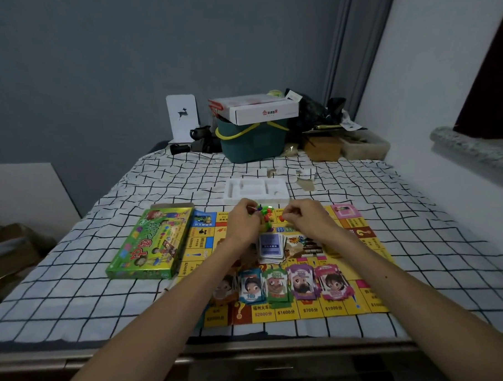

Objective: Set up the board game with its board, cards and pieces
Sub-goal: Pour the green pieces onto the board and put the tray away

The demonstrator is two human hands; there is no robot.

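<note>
**A:** Where are the pieces?

**B:** The cluster of small bright plastic pieces (264, 218) is held above the far edge of the flat yellow printed board (361, 298). The left hand (241, 224) has its fingers curled round it. The right hand (303, 218) pinches at its right side, though what sits between those fingertips is too small to tell.

**A:** How will they handle?

**B:** Light and hard, I'd judge, and likely to scatter or roll. Best pinched one at a time, low over the board.

**A:** What's around them?

**B:** Just nearer lies a loose deck of blue-backed cards (271, 247), then a row of coloured paper money stacks (294, 283) towards the near edge. A green cardboard game box (149, 243) lies against the board's left side. A white moulded plastic tray (256, 190) sits just beyond the board, on the black-and-white checked cloth (76, 298). The deck looks easy to knock askew.
</note>
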